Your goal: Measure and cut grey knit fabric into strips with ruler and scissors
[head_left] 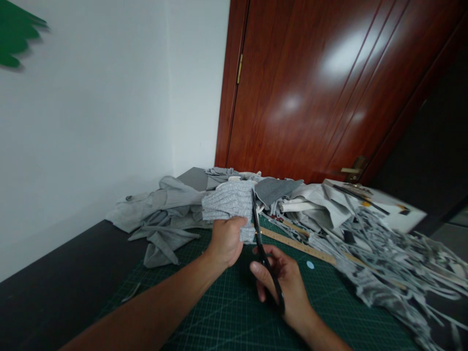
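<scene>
My left hand [227, 240] grips a folded piece of light grey ribbed fabric [228, 201], held up above the cutting mat. In my right hand [281, 275] is a pair of black-handled scissors [258, 229], with my fingers around the handles. The blades point away from me and run along the right edge of the fabric. I cannot make out whether the blades are parted or closed on the cloth. Part of the fabric hangs below my left hand, and its far side is hidden.
A green gridded cutting mat [226, 312] covers the dark table [73, 287]. Grey cloth [164, 243] lies heaped to the left. A wooden ruler [296, 245] crosses the mat, with tangled fabric strips [398, 263] to the right. A wall and a brown door [292, 97] stand behind.
</scene>
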The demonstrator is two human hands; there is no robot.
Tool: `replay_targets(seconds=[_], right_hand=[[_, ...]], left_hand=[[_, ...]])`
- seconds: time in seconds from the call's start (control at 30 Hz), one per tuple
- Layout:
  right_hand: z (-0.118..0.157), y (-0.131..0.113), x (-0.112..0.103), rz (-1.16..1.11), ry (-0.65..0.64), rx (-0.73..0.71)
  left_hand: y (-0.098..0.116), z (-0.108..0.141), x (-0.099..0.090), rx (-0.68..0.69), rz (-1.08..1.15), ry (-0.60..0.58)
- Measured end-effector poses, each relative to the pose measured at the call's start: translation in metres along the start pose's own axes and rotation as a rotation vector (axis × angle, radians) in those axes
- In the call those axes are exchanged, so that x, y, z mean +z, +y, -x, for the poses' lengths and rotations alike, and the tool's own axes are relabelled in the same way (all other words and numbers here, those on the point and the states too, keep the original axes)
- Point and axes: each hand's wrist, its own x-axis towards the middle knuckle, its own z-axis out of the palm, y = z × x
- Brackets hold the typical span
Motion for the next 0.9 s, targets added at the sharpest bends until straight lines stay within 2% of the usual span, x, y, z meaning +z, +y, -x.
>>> replay_targets(seconds=[0.53, 0.9], right_hand=[[-0.003, 0.003, -0.003, -0.028, 0.006, 0.009], [-0.003, 0.000, -0.004, 0.011, 0.029, -0.039]], left_hand=[[-0.004, 0.003, 0.002, 0.009, -0.006, -0.001], [-0.011, 0.004, -0.003, -0.070, -0.055, 0.023]])
